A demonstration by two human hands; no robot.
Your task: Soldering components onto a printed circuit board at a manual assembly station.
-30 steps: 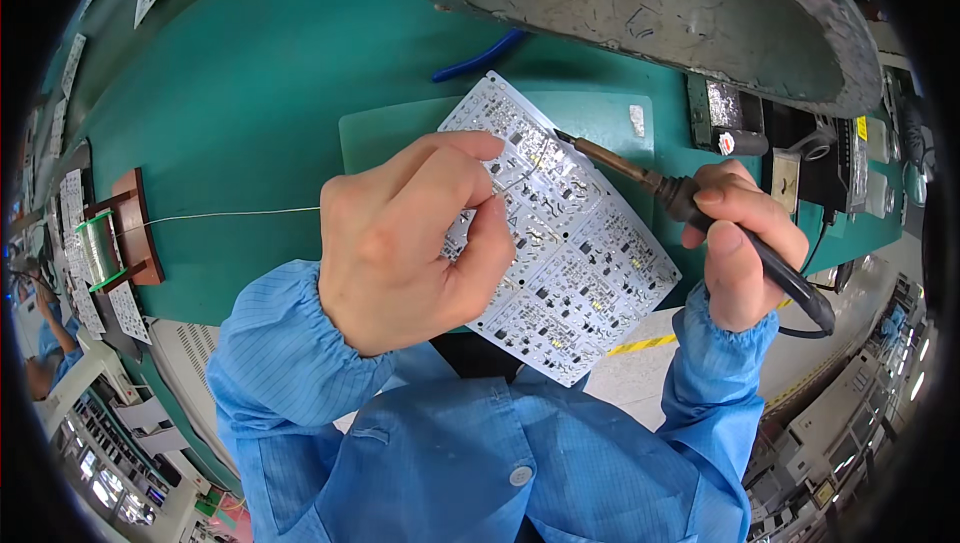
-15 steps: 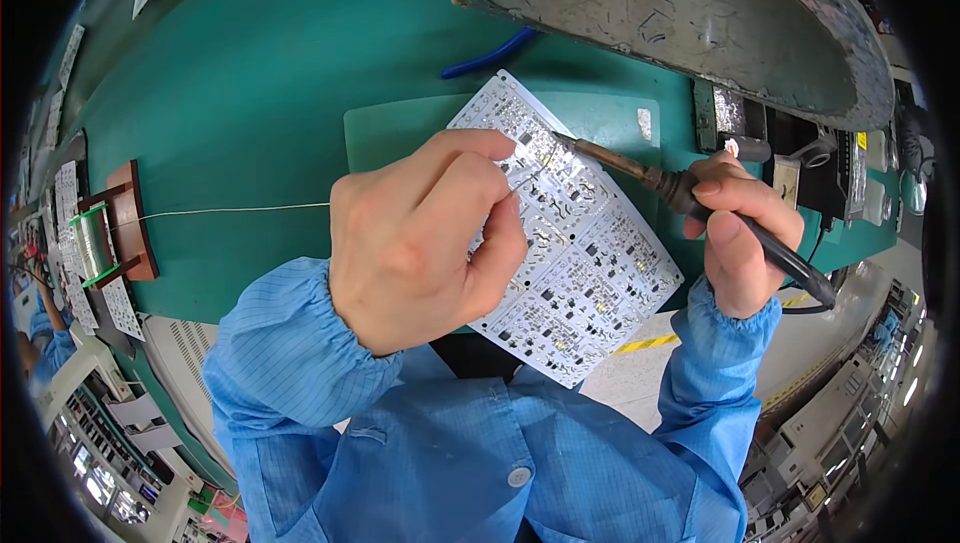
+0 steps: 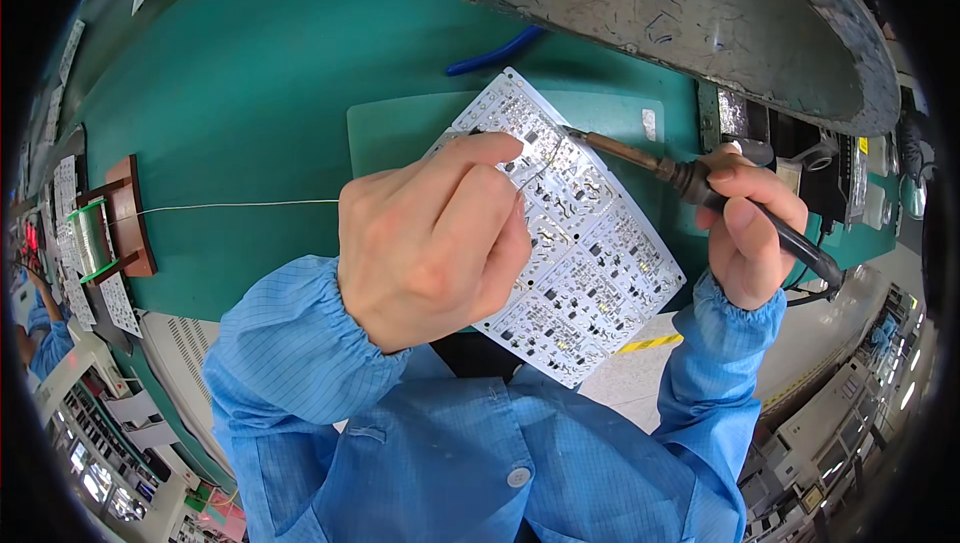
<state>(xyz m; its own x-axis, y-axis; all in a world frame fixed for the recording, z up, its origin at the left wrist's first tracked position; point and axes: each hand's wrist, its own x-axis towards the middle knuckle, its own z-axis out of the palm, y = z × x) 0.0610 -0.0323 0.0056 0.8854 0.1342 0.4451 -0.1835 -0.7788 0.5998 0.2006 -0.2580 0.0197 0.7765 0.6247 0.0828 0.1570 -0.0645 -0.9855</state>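
A white printed circuit board (image 3: 600, 288) lies at a slant in front of me, covered with small parts. My left hand (image 3: 430, 233) is closed over its left side, pinching solder wire (image 3: 240, 205). The wire runs left to a green-rimmed spool (image 3: 92, 240) on a brown stand. Past my fingers its end curves over the board toward the iron's tip. My right hand (image 3: 750, 228) grips a soldering iron (image 3: 690, 181) by its dark handle. The tip is at the board's upper right edge; whether it touches the board or the wire I cannot tell.
A translucent mat (image 3: 385, 128) lies under the board on the green table (image 3: 250, 73). A blue-handled tool (image 3: 495, 51) sits behind, partly beneath a big grey metal hood (image 3: 670, 18). Dark equipment (image 3: 830, 173) stands at the right, with the iron's cable (image 3: 810, 295) nearby. Another person's blue sleeve (image 3: 50, 343) shows far left.
Both hands have shifted slightly to the right. The iron's tip has moved a little right and up along the board's edge, with the wire still in my left hand.
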